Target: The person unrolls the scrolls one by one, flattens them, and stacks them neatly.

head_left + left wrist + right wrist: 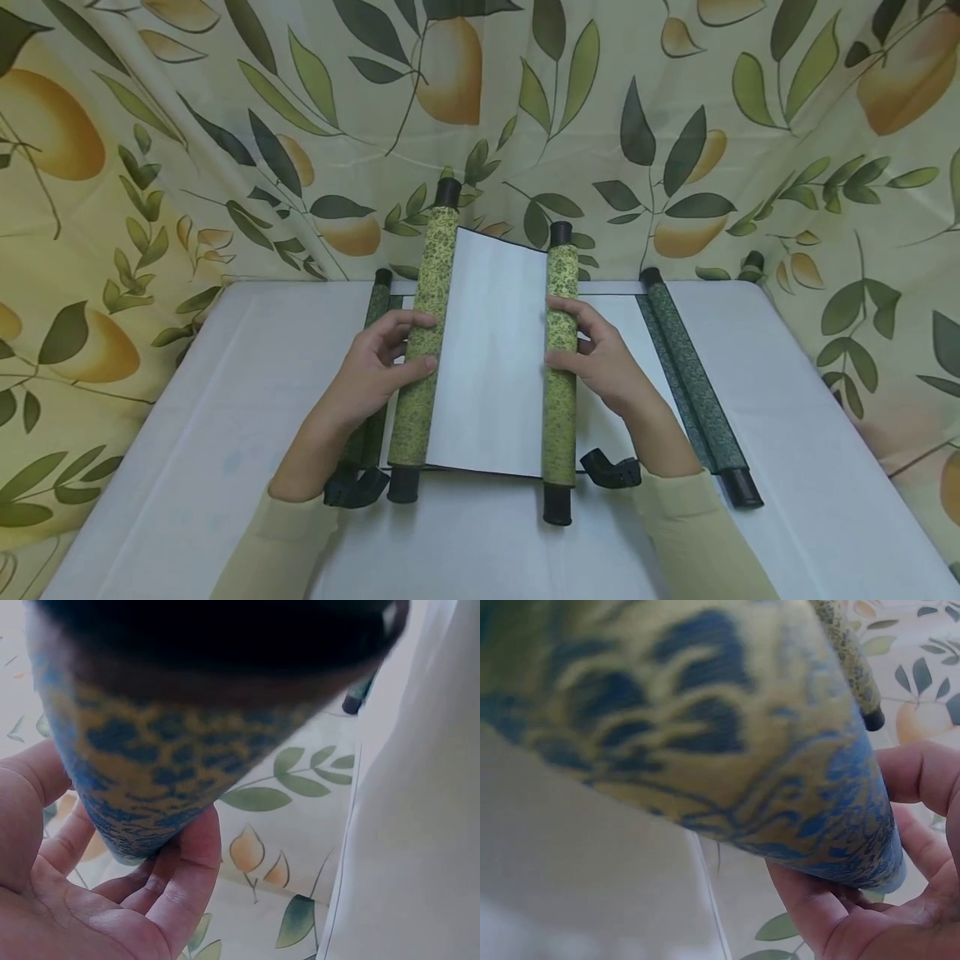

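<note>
Between both hands a partly unrolled scroll is held up over the table, its blank white paper (491,358) spread between two yellow-green patterned rolls with black end caps. My left hand (375,358) grips the left roll (427,292) around its middle, thumb on the near side. On the other side, my right hand (603,354) holds the right roll (561,425) between thumb and fingers. The left roll reaches higher than the right one in the head view. In the left wrist view, fingers (191,877) curl under the patterned roll. The right wrist view shows the same grip from the right.
Under the held scroll, a second scroll lies unrolled, with a dark green roll (697,383) on the right and another dark green roll (380,296) on the left. A white-covered table (187,417) carries it. Fruit-patterned cloth (480,142) hangs behind.
</note>
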